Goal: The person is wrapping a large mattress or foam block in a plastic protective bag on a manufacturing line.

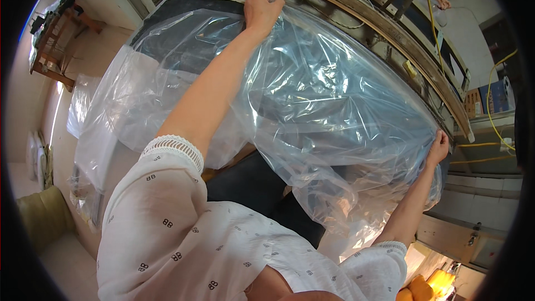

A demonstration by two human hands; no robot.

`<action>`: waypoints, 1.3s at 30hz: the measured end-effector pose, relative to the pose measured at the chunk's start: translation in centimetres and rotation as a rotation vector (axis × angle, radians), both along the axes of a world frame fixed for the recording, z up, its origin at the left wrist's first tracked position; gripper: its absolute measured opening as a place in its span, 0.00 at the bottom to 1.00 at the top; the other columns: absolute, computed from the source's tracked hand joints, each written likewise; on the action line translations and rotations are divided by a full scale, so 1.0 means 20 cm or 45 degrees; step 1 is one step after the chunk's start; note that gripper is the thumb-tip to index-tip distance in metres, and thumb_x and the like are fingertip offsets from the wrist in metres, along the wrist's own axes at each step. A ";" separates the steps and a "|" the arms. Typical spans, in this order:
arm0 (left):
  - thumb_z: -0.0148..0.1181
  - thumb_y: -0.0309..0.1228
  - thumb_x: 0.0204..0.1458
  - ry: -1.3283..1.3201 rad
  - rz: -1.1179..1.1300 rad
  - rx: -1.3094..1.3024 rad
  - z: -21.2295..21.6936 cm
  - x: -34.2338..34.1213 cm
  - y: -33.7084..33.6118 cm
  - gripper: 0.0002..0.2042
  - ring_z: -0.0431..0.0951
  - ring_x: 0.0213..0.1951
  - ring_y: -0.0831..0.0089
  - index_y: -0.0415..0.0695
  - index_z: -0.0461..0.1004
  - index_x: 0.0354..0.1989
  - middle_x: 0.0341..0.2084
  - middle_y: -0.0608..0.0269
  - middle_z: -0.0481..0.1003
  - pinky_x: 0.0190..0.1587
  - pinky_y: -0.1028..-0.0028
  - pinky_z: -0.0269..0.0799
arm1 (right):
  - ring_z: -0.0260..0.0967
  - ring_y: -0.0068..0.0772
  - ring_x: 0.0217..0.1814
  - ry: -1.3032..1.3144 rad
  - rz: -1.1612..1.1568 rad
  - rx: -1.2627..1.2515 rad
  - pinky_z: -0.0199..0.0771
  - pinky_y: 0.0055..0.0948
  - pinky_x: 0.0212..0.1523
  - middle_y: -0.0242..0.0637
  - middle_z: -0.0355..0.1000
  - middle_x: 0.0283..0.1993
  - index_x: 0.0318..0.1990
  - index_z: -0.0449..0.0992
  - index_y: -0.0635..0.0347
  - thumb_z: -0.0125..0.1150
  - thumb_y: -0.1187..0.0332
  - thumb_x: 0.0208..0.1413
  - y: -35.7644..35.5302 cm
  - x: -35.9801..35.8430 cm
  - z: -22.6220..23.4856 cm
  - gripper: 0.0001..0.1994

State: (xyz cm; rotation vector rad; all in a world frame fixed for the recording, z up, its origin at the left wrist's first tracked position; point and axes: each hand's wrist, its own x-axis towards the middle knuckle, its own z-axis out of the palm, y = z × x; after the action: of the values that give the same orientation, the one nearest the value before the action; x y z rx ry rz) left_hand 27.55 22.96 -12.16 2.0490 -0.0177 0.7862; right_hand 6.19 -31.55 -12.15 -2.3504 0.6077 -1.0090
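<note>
A large sheet of clear plastic film (312, 89) spreads across the work table in front of me, wrinkled and shiny, with its near part hanging toward my body. My left hand (263, 8) is closed in a pinch on the film's far edge, beside the long machine frame. Far to the right, my right hand (438, 147) pinches the same edge near the frame's right end. Between my hands the edge runs fairly straight along the frame. Dark fabric (189, 28) shows beneath the film at the far left.
A long wooden rail (390, 39) belongs to the machine frame at the back. Yellow cables (490, 89) hang at the right, near a blue box (501, 96). A wooden stand (53, 58) is at the far left, and an olive cushion (44, 217) lies lower left. Behind the machine another person's hand (443, 3) shows.
</note>
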 end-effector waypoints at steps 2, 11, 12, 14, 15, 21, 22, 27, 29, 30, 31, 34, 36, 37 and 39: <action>0.61 0.30 0.35 -0.081 0.188 -0.022 -0.01 0.00 -0.01 0.13 0.69 0.32 0.58 0.38 0.67 0.28 0.29 0.52 0.66 0.38 0.66 0.66 | 0.65 0.24 0.34 0.010 -0.013 -0.028 0.64 0.23 0.39 0.33 0.72 0.32 0.33 0.75 0.63 0.54 0.61 0.53 0.01 0.00 0.01 0.13; 0.53 0.21 0.39 -0.023 0.101 -0.733 -0.09 0.16 0.13 0.08 0.70 0.26 0.72 0.33 0.64 0.29 0.29 0.58 0.66 0.24 0.77 0.73 | 0.65 0.26 0.35 0.018 0.044 -0.017 0.63 0.23 0.40 0.34 0.71 0.32 0.32 0.74 0.64 0.53 0.63 0.52 -0.03 -0.01 0.00 0.12; 0.53 0.21 0.39 -0.018 0.100 -0.732 -0.11 0.16 0.14 0.08 0.70 0.26 0.72 0.33 0.64 0.29 0.29 0.58 0.66 0.24 0.77 0.73 | 0.65 0.26 0.35 0.001 0.090 -0.022 0.63 0.23 0.41 0.34 0.71 0.32 0.32 0.74 0.64 0.53 0.63 0.52 -0.06 -0.02 -0.01 0.12; 0.51 0.24 0.40 0.059 0.115 -0.675 -0.05 0.09 0.14 0.09 0.66 0.40 0.61 0.34 0.64 0.31 0.36 0.50 0.63 0.46 0.70 0.62 | 0.65 0.26 0.35 0.021 0.068 -0.008 0.63 0.23 0.41 0.34 0.71 0.32 0.32 0.74 0.64 0.53 0.63 0.52 -0.03 -0.01 -0.01 0.12; 0.51 0.24 0.40 0.061 0.119 -0.671 -0.03 0.08 0.15 0.09 0.66 0.40 0.61 0.34 0.64 0.31 0.36 0.50 0.63 0.46 0.70 0.62 | 0.65 0.27 0.36 0.033 0.054 0.001 0.63 0.23 0.42 0.34 0.71 0.33 0.32 0.74 0.64 0.53 0.63 0.52 -0.01 0.00 0.00 0.12; 0.49 0.31 0.45 0.001 0.213 -0.447 0.03 -0.01 0.11 0.10 0.66 0.42 0.57 0.37 0.66 0.31 0.37 0.49 0.64 0.47 0.67 0.61 | 0.66 0.27 0.37 0.022 0.041 0.009 0.63 0.24 0.42 0.36 0.71 0.34 0.33 0.75 0.64 0.53 0.64 0.52 -0.05 -0.02 -0.01 0.11; 0.48 0.35 0.47 0.108 0.241 -0.244 0.06 -0.03 0.12 0.12 0.67 0.42 0.55 0.38 0.67 0.31 0.36 0.49 0.67 0.47 0.67 0.61 | 0.66 0.27 0.37 0.012 0.034 0.010 0.63 0.24 0.42 0.36 0.71 0.34 0.33 0.75 0.64 0.53 0.64 0.52 -0.06 -0.01 -0.02 0.11; 0.45 0.44 0.51 0.396 0.024 0.512 0.12 -0.15 0.07 0.17 0.71 0.40 0.53 0.41 0.70 0.29 0.32 0.52 0.73 0.44 0.66 0.63 | 0.64 0.28 0.44 -0.279 0.162 0.149 0.61 0.24 0.47 0.35 0.68 0.43 0.43 0.71 0.64 0.52 0.63 0.55 0.02 -0.04 0.08 0.14; 0.44 0.44 0.53 0.055 -0.039 -0.053 0.14 -0.15 0.20 0.17 0.73 0.35 0.55 0.42 0.71 0.29 0.27 0.54 0.74 0.39 0.66 0.65 | 0.62 0.28 0.47 -0.249 0.160 -0.010 0.60 0.24 0.49 0.35 0.66 0.45 0.48 0.67 0.64 0.49 0.64 0.57 0.43 -0.05 0.32 0.15; 0.42 0.45 0.54 -0.017 -0.020 -0.051 0.15 -0.18 0.26 0.18 0.73 0.34 0.56 0.43 0.71 0.32 0.28 0.53 0.74 0.36 0.66 0.66 | 0.62 0.28 0.47 -0.212 0.362 -0.009 0.60 0.24 0.49 0.35 0.65 0.44 0.46 0.68 0.64 0.48 0.66 0.57 0.62 -0.10 0.42 0.13; 0.42 0.45 0.54 -0.008 -0.009 -0.047 0.14 -0.23 0.32 0.18 0.73 0.34 0.56 0.43 0.71 0.32 0.28 0.53 0.74 0.36 0.66 0.66 | 0.62 0.27 0.47 -0.167 0.566 0.004 0.60 0.24 0.49 0.35 0.65 0.42 0.45 0.68 0.64 0.47 0.69 0.57 0.80 -0.15 0.46 0.12; 0.41 0.48 0.54 0.243 -0.276 0.182 0.20 -0.38 0.45 0.20 0.73 0.33 0.57 0.44 0.72 0.34 0.27 0.55 0.74 0.38 0.67 0.65 | 0.62 0.23 0.42 0.067 1.039 0.144 0.62 0.22 0.45 0.35 0.65 0.41 0.38 0.71 0.64 0.45 0.78 0.52 1.25 -0.33 0.48 0.08; 0.42 0.50 0.53 0.338 -0.188 0.440 0.30 -0.53 0.60 0.21 0.73 0.33 0.58 0.44 0.72 0.33 0.27 0.56 0.74 0.38 0.67 0.65 | 0.62 0.24 0.35 0.327 1.356 0.175 0.64 0.22 0.35 0.37 0.65 0.42 0.41 0.70 0.62 0.53 0.74 0.47 1.50 -0.46 0.47 0.12; 0.43 0.52 0.52 0.434 -0.076 0.684 0.33 -0.58 0.71 0.22 0.73 0.33 0.59 0.44 0.72 0.33 0.27 0.56 0.74 0.38 0.68 0.65 | 0.63 0.28 0.34 0.474 1.457 0.244 0.65 0.24 0.34 0.39 0.65 0.42 0.44 0.69 0.61 0.56 0.71 0.45 1.62 -0.51 0.46 0.16; 0.46 0.55 0.49 0.755 -0.067 0.831 0.34 -0.63 1.01 0.24 0.73 0.33 0.62 0.44 0.73 0.31 0.28 0.58 0.74 0.38 0.70 0.66 | 0.65 0.32 0.34 0.608 1.543 0.326 0.66 0.26 0.33 0.41 0.66 0.43 0.47 0.68 0.59 0.60 0.69 0.43 1.79 -0.58 0.41 0.20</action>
State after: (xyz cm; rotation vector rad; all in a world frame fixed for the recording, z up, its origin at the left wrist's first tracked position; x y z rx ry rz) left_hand 14.97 43.07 -5.40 2.8184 0.0069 0.1026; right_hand -5.38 4.24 -3.86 -2.1127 -0.5164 0.1678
